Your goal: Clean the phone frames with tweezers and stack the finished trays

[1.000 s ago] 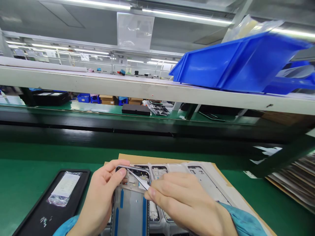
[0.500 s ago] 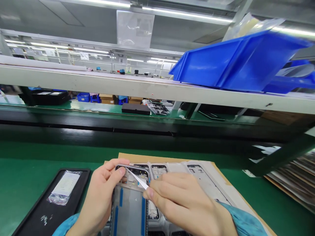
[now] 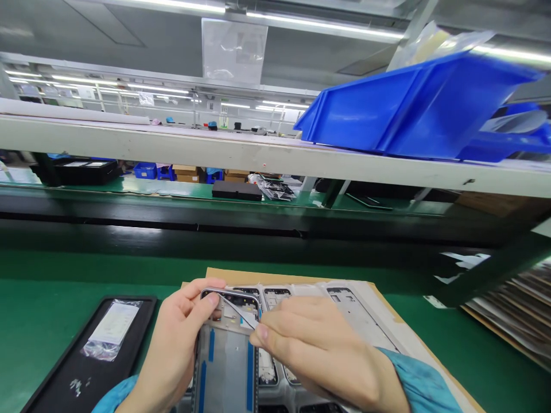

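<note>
Two hands are working close together over the middle of a green counter (image 3: pixel 38 321), nearer the person's edge than the far one. The left hand (image 3: pixel 178 324) is closing around a phone frame (image 3: pixel 230 367), its thumb pressing on the upper left corner and its fingers curling behind. The frame is tilting up toward the person, showing blue strips (image 3: pixel 250 376) down its sides. The right hand (image 3: pixel 322 347) is gripping a slim pointed tool (image 3: pixel 245 317), thumb and fingers pinching together; the tip is reaching just beside the left thumb, at the frame's top rim, though whether it is touching cannot be told.

Below and behind the hands, a pale tray (image 3: pixel 390 312) is holding more frames (image 3: pixel 361 315) in rows, and a cardboard sheet (image 3: pixel 241 277) is showing past its far and right edges. Toward the counter's left edge, a black tray (image 3: pixel 101 376) is lying at a slant, carrying a clear packet (image 3: pixel 112 328) with a white label and some tiny pieces (image 3: pixel 76 386). Toward the right edge, a stack of thin sheets (image 3: pixel 516 327) is resting. Above the counter's far edge, a shelf (image 3: pixel 172 144) is supporting a blue bin (image 3: pixel 383 115).
</note>
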Available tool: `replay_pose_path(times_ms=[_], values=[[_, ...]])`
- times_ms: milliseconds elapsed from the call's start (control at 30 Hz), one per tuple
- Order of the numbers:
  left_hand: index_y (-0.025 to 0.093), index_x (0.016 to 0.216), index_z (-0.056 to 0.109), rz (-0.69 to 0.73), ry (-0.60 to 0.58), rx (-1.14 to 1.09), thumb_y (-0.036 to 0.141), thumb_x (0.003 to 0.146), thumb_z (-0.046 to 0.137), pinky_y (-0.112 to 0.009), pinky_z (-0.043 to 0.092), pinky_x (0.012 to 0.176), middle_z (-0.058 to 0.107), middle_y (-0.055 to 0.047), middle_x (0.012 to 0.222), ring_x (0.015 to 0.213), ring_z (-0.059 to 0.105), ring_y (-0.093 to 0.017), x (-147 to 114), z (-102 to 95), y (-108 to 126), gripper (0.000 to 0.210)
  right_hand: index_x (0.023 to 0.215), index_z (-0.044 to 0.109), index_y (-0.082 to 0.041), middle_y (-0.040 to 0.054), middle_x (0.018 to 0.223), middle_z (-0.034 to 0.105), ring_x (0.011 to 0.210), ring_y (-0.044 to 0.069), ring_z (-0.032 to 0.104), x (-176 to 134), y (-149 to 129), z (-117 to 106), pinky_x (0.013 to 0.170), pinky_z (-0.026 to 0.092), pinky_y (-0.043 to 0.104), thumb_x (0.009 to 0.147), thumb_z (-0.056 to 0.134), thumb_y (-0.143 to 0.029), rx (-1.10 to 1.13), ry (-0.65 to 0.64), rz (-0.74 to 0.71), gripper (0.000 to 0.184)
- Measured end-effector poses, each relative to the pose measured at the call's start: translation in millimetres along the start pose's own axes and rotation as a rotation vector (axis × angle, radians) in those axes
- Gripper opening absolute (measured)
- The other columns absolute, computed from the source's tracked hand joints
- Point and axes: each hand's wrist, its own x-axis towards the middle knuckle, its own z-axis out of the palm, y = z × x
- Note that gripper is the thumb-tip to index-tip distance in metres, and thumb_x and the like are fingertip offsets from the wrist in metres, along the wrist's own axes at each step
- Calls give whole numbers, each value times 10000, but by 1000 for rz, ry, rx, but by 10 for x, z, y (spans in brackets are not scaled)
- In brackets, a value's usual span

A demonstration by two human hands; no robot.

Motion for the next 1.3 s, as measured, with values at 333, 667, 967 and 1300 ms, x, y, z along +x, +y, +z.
replay_pose_path(times_ms=[333, 667, 967, 1300], values=[[181, 981, 802, -13, -36, -45, 439, 672, 895, -197, 489, 567, 694, -23, 664, 599, 589, -131, -53, 69, 56, 413, 951, 626, -140, 41, 773, 682, 647, 118, 601, -23, 87, 79, 585, 487, 235, 960, 605, -74, 218, 207, 73, 70], [203, 959, 811, -16, -48, -111, 405, 682, 899, -187, 509, 596, 732, -30, 732, 630, 602, -125, -68, 77, 57, 354, 935, 635, -136, 53, 764, 687, 637, 123, 612, -30, 88, 69, 579, 483, 241, 949, 615, -55, 296, 225, 104, 84], [189, 899, 813, -15, 8, -118, 418, 627, 923, -165, 457, 545, 681, -5, 629, 590, 563, -113, -95, 136, 91, 372, 906, 629, -139, 43, 748, 680, 621, 115, 605, -18, 89, 87, 565, 474, 231, 964, 606, -81, 273, 244, 80, 85], [185, 858, 775, -16, 13, -93, 410, 616, 936, -209, 512, 596, 716, -30, 736, 653, 636, -152, -82, 118, 100, 367, 897, 629, -120, 47, 742, 668, 626, 116, 617, 12, 88, 80, 570, 481, 223, 961, 608, -77, 286, 262, 62, 79]])
